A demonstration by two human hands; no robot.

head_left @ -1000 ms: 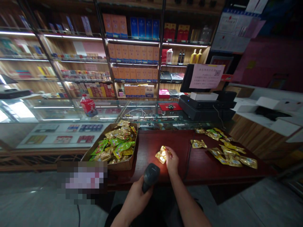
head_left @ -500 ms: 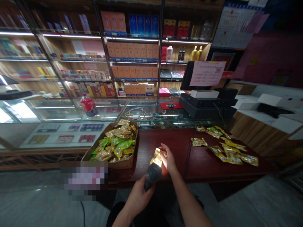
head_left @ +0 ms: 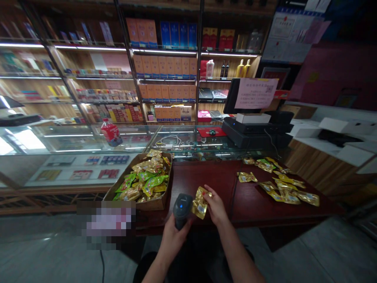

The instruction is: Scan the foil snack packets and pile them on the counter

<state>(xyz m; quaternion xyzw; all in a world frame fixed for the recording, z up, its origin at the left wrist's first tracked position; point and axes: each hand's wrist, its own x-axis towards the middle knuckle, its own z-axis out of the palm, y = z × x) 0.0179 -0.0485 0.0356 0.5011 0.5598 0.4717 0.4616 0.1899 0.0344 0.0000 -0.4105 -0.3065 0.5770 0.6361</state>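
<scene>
Above the near edge of the table (head_left: 218,173), around the middle of its length, pinches a gold packet (head_left: 200,205) in the right hand (head_left: 216,206), thumb and fingers nearly closed on its upper right side. Packet tilted, lower end toward the near edge; cannot tell whether resting on the table or held just clear.

Just to the left, grips a dark scanner (head_left: 183,208) in the left hand (head_left: 173,237), fingers wrapped round the handle, small blue light showing on the head. Cannot tell whether touching the packet.

Just changed: bright glow of half a second ago gone from the packet, and scanner head now beside it instead of overlapping its lower end. Judging by that, probably a pause or finish in lighting up this packet, with neither thing set down.

Farther out, by the left edge: an open cardboard box (head_left: 157,204) heaped with gold and green packets (head_left: 155,181). Well to the right: a single loose packet (head_left: 246,177), a spread of packets (head_left: 287,191) along the right edge, and a smaller group (head_left: 266,166) near the far right corner.
</scene>
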